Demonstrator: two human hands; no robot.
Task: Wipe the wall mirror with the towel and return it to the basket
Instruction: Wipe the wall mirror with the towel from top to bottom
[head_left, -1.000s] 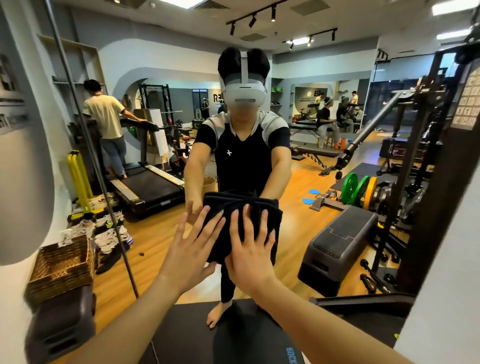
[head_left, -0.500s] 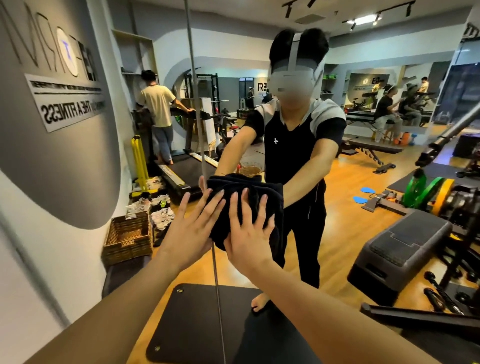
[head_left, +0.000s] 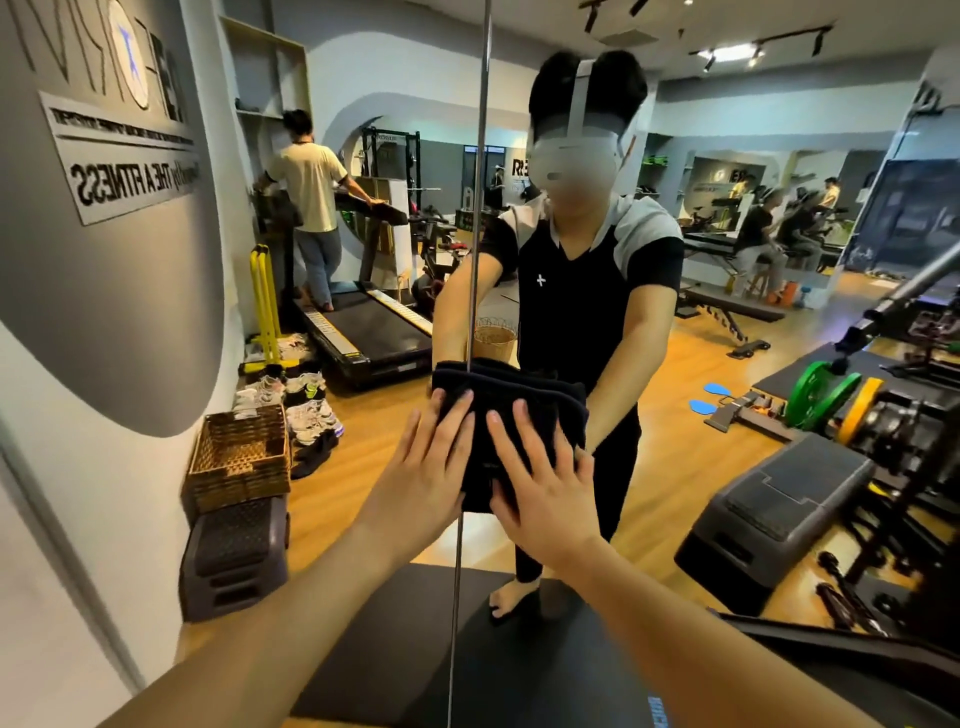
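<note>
A grey wall sign (head_left: 122, 156), seen reversed in the mirror, carries large black letters reading "THE A FITNESS"; a cursive word beside them and a thin line of small print above them are too blurred to read. Above the sign sits a round white logo (head_left: 129, 57) with a blue figure. Well right of the sign, white letters "RE" (head_left: 519, 167) mark a far dark wall

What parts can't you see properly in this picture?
All from the head view:
- Towel: lower part hidden under the left hand and right hand.
- Wicker basket: what lies inside is too dim to tell.
- Wall sign: reads backwards, top cut off by the picture's edge.
</note>
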